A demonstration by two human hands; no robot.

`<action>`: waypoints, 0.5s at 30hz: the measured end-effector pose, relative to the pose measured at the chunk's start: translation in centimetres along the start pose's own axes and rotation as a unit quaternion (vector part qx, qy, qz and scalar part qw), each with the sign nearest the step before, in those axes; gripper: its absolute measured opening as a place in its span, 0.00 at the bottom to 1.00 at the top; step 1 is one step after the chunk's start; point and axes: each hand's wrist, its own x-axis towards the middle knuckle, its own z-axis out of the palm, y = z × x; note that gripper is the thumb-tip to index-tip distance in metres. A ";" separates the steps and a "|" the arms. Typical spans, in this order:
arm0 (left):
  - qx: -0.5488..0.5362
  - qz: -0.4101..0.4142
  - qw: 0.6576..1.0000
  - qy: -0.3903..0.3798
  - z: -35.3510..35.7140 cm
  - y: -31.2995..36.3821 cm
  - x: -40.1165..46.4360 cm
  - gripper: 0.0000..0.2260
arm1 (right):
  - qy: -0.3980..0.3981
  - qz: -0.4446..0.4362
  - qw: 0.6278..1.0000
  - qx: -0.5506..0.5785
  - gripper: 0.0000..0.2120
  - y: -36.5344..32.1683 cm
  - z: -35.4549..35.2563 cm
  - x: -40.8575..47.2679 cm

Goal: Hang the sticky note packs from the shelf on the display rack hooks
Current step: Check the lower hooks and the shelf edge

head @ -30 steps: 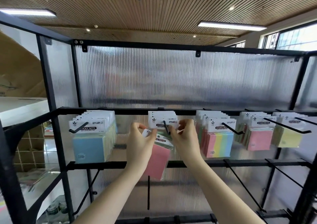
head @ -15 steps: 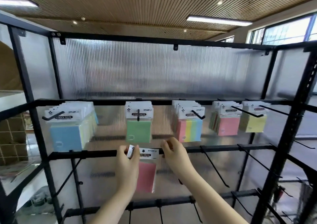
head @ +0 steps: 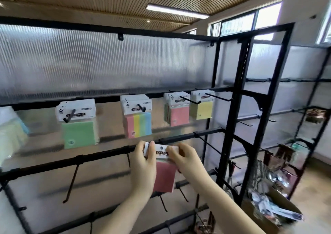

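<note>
A pink sticky note pack [head: 165, 177] with a white header card is held in front of the second rail [head: 100, 157] of the black display rack. My left hand [head: 143, 167] grips its left edge and header. My right hand [head: 186, 159] pinches the header's right side. On the top rail hang green packs [head: 78, 134], striped multicolour packs [head: 138, 124], pink packs [head: 179, 116] and yellow packs [head: 202, 110], each on a black hook. Pale blue and yellow packs [head: 10, 131] show blurred at the far left.
Bare black hooks [head: 71, 183] stick out from the second and lower rails. A second black rack [head: 268, 119] stands at the right with dark packaged goods. A cardboard box [head: 279, 214] with packets sits on the floor at lower right.
The view has swung to the right and the frame is blurred. Both hands carried the pink pack down from the top-row hook to the second rail, and my right hand now pinches its header.
</note>
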 end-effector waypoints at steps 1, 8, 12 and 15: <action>-0.013 0.008 1.000 -0.007 0.9 0.5 0.1 0.15 | 0.018 -0.012 1.000 0.008 0.14 0.0 -0.9 0.1; -0.091 0.056 0.992 -0.066 6.8 4.4 2.6 0.14 | 0.132 -0.081 0.985 0.073 0.09 -1.2 -5.2 1.9; -0.142 0.046 0.985 -0.087 9.3 5.4 5.2 0.10 | 0.156 -0.117 0.974 0.115 0.06 -2.0 -7.4 4.8; -0.147 0.038 0.984 -0.092 10.8 5.5 7.1 0.07 | 0.161 -0.135 0.969 0.128 0.05 -1.9 -8.3 7.5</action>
